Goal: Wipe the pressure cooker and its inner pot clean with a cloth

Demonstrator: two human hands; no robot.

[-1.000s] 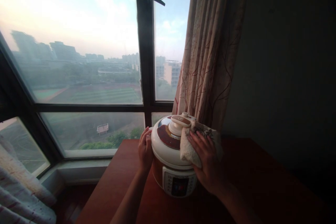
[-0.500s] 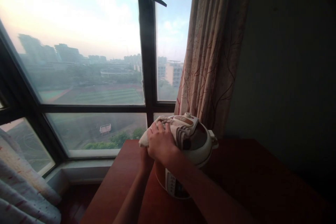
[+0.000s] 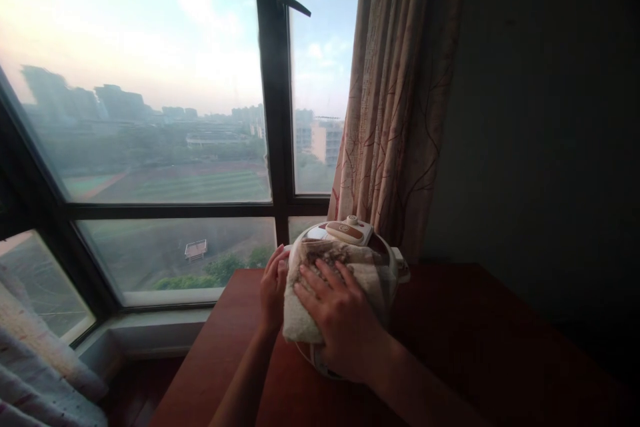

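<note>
A white and brown electric pressure cooker (image 3: 395, 240) stands on the table, its lid handle and round knob at the top. Spread over the front of its lid and upper body lies a beige cloth (image 3: 303, 320) with dark marks and a striped part. My right hand (image 3: 335, 313) presses flat on this cloth, fingers spread. At the cooker's left side, my left hand (image 3: 273, 287) has its fingers curled round the side handle, which is mostly hidden. The control panel is largely covered by the cloth and my right hand.
The reddish-brown table (image 3: 215, 347) carries the cooker near its far edge. Behind it are a dark-framed window (image 3: 277, 113) and a patterned curtain (image 3: 385, 113). Another curtain (image 3: 40, 373) hangs at the lower left. A dark wall (image 3: 525, 113) is on the right.
My right hand has moved right and down with the cloth, which is now spread over the cooker's front. My left hand has come up from beneath to the left side handle. The view shifted slightly.
</note>
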